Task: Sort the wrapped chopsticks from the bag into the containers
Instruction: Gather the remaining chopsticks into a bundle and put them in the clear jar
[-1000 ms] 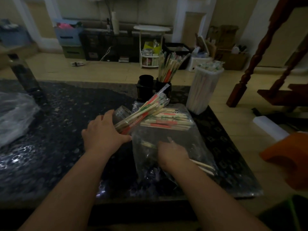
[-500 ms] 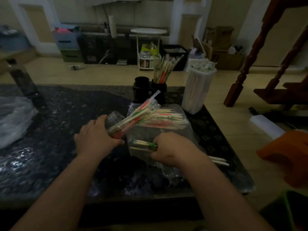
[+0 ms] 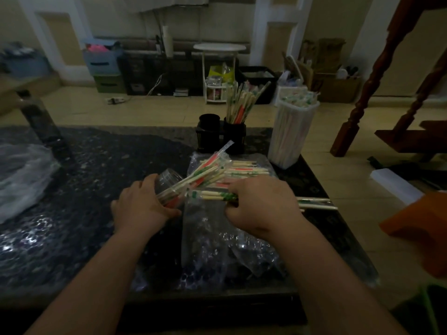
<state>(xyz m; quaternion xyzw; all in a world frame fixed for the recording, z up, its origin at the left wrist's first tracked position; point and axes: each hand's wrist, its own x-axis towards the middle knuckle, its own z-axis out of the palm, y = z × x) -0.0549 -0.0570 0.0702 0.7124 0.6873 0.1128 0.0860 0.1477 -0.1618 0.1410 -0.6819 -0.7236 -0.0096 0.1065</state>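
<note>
My left hand [image 3: 142, 209] grips a clear jar [image 3: 169, 187] lying tilted on the dark table, with several wrapped chopsticks [image 3: 208, 170] sticking out of its mouth toward the upper right. My right hand [image 3: 261, 204] holds a small bundle of wrapped chopsticks [image 3: 212, 195] lifted just above the clear plastic bag [image 3: 212, 240]; their far ends [image 3: 316, 204] jut out to the right of my wrist. More wrapped chopsticks [image 3: 244, 169] lie in the bag's far end.
A black double holder [image 3: 221, 139] stands behind the bag; its right cup holds chopsticks [image 3: 242, 102], its left cup [image 3: 209, 118] looks empty. A full white tall container [image 3: 292, 131] stands at the table's right edge. Crumpled plastic [image 3: 21, 175] lies far left. An orange object [image 3: 418, 228] sits right.
My right hand has come up out of the bag with a bundle of chopsticks and moved it left toward the jar. My left hand has kept its hold on the jar.
</note>
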